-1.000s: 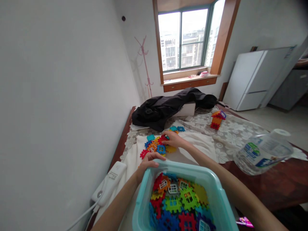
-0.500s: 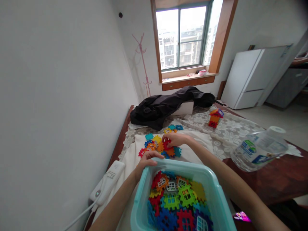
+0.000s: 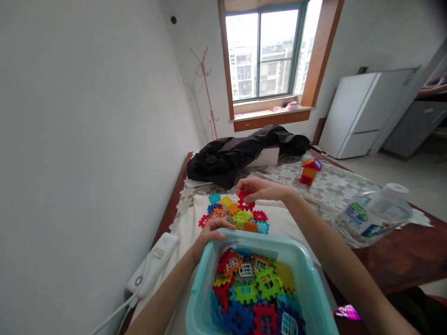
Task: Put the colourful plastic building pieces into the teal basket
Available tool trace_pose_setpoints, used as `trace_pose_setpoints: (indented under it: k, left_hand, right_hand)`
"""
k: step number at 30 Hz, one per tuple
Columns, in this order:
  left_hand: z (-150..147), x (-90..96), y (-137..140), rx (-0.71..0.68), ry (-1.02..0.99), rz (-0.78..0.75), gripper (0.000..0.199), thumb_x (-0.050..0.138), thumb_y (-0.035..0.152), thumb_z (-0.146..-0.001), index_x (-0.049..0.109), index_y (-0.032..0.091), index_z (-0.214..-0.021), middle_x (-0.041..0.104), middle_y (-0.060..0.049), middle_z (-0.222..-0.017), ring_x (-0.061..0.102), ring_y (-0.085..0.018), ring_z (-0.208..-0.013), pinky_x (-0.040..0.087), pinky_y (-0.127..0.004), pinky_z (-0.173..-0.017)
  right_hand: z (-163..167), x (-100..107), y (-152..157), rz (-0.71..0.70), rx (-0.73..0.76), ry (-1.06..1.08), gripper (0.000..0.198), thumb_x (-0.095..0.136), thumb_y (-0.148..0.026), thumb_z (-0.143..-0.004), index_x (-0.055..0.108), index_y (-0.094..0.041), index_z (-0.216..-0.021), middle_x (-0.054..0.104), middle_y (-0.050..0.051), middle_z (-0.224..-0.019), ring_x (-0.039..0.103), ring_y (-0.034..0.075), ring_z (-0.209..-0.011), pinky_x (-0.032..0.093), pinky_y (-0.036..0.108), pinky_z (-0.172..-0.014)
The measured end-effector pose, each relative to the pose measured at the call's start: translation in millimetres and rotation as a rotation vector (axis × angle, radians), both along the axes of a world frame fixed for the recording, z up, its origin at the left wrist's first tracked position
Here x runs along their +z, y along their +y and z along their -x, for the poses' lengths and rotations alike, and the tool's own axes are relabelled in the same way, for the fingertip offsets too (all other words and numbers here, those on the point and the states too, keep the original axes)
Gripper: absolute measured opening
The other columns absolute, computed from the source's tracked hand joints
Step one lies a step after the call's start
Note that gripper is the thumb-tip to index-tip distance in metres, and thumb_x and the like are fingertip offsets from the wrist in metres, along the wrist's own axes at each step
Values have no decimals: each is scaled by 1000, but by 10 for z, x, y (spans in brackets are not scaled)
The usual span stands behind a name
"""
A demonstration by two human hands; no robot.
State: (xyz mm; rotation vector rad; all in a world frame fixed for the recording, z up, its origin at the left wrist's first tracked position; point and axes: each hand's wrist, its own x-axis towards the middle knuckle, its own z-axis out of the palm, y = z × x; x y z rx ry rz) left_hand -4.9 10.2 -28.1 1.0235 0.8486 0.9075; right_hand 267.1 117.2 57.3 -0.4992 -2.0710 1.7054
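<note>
Got a red toothed piece (image 3: 246, 204) pinched in the right hand (image 3: 260, 190), right by the loose pieces (image 3: 241, 217) on the white cloth (image 3: 279, 221). Gripping the teal bin (image 3: 275, 243) by its rim with the left hand (image 3: 211, 231), probably for steadiness.

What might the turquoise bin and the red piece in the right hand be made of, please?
The bin is probably smooth plastic, from its soft sheen and rounded rim. The red piece looks like rigid plastic, given its even colour and toothed edge; finish unclear.
</note>
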Motion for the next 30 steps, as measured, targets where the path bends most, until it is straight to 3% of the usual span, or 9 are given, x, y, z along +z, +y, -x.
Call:
trace_pose_setpoints:
  k: [3, 6, 9, 11, 14, 16, 20, 24, 30]
  left_hand:
    - [-6, -4, -16, 9, -7, 10, 37, 82, 24, -54, 88, 16, -89, 81, -6, -82, 67, -19, -74, 48, -25, -70]
    - [-19, 11, -28, 10, -20, 28, 37, 83, 25, -54, 88, 17, -90, 82, -7, -86, 68, -20, -75, 50, -27, -72]
    - [-19, 21, -24, 10, -14, 18, 37, 84, 26, -53, 88, 16, -88, 81, -7, -86, 68, -19, -74, 50, -27, -71]
    - [-11, 21, -18, 6, 0, 11, 37, 84, 26, -52, 88, 16, -88, 80, -7, -84, 67, -19, -73, 49, -26, -69]
    - [-4, 27, -22, -1, 16, 9, 38, 84, 27, -52, 88, 15, -88, 80, -7, -83, 66, -20, -73, 48, -26, -69]
    - [-10, 42, -34, 1, 14, 8, 38, 83, 26, -54, 88, 16, -89, 79, -7, -83, 66, -20, -74, 49, -27, -69]
    - [-36, 85, -56, -3, -2, 6, 36, 82, 25, -54, 88, 18, -89, 80, -6, -84, 66, -19, -74, 49, -27, -71]
    - [-41, 88, -52, 5, -1, -5, 35, 83, 26, -55, 88, 17, -89, 80, -6, -86, 66, -19, -76, 49, -26, -71]
    - [-21, 45, -27, 0, 3, -2, 37, 82, 26, -54, 88, 17, -89, 81, -7, -89, 67, -21, -78, 50, -27, -72]
  right_hand:
    - [-71, 303, -246, -19, 221, 23, 40, 85, -41, -90, 65, -17, -114, 73, 4, -103, 69, 13, -87, 57, 26, -79]
    - [-50, 335, -285, -208, 149, -89, 40, 76, -49, -97, 69, -17, -120, 76, 8, -110, 70, 16, -95, 56, 28, -85]
    - [67, 47, -118, -455, -113, -381, 33, 72, -45, -99, 73, -17, -116, 77, 8, -107, 69, 18, -90, 52, 28, -77]
    - [172, -231, 6, -550, -150, -670, 32, 80, -42, -92, 75, -16, -111, 78, 10, -106, 70, 20, -86, 47, 29, -72]
    - [315, -580, 91, -616, -169, -930, 50, 87, -57, -81, 76, -15, -104, 78, 14, -104, 71, 26, -87, 40, 31, -63]
    - [372, -709, 91, -653, -216, -931, 50, 85, -54, -81, 74, -15, -110, 78, 15, -107, 72, 28, -90, 38, 31, -62]
    - [381, -765, 115, -630, -183, -847, 40, 84, -29, -78, 73, -18, -116, 78, 11, -108, 70, 24, -89, 39, 29, -63]
    - [299, -697, 214, -520, -130, -754, 38, 84, -21, -78, 73, -18, -115, 77, 7, -106, 67, 20, -86, 44, 26, -67]
    - [147, -496, 228, -463, -117, -627, 31, 75, -18, -84, 71, -15, -114, 75, 7, -104, 64, 17, -83, 45, 25, -69]
